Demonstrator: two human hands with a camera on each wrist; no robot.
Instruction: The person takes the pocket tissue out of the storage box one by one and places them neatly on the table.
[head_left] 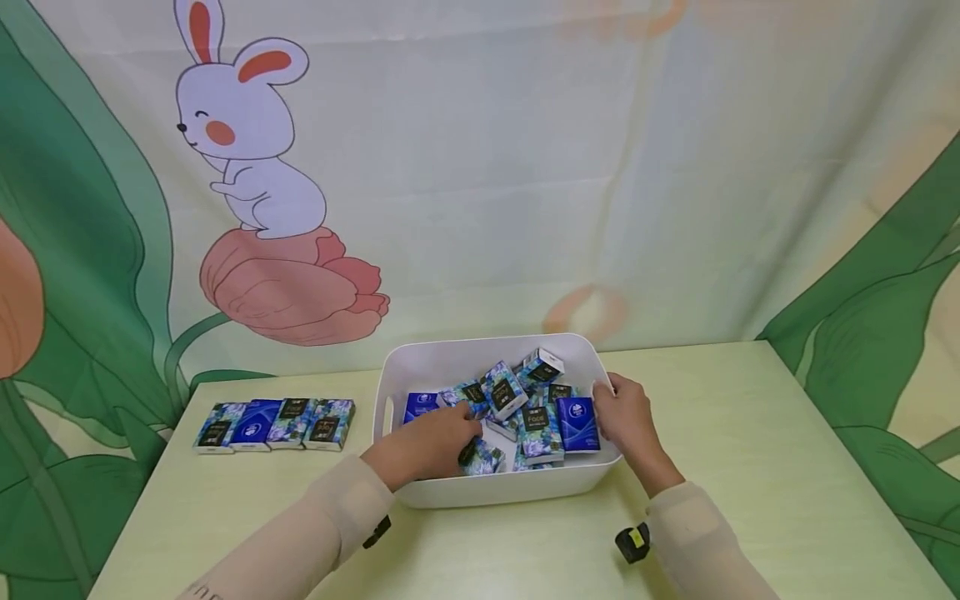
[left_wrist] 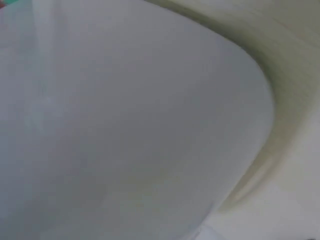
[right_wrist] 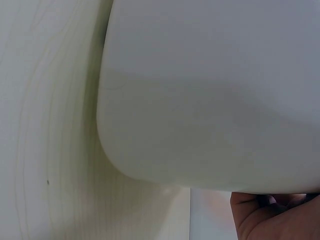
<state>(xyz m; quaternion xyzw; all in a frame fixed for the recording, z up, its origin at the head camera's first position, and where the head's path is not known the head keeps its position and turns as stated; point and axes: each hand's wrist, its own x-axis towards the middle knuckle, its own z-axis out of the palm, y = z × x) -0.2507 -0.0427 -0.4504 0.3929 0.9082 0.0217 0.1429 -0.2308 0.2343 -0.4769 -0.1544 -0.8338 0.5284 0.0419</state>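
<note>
Near the table's point(head_left: 750, 433) back edge, the right hand point(head_left: 628, 414) holds a white bin point(head_left: 510, 492); I can't tell if the left hand point(head_left: 429, 442) inside grips packs point(head_left: 540, 432).

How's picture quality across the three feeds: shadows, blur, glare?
Head view: bright, with a soft pale glow on the backdrop; packets fairly clear, fine print too small to read. Left wrist: dim and soft, the bin nearly featureless. Right wrist: shadow darkens part of the bin and the table beside it.
</note>
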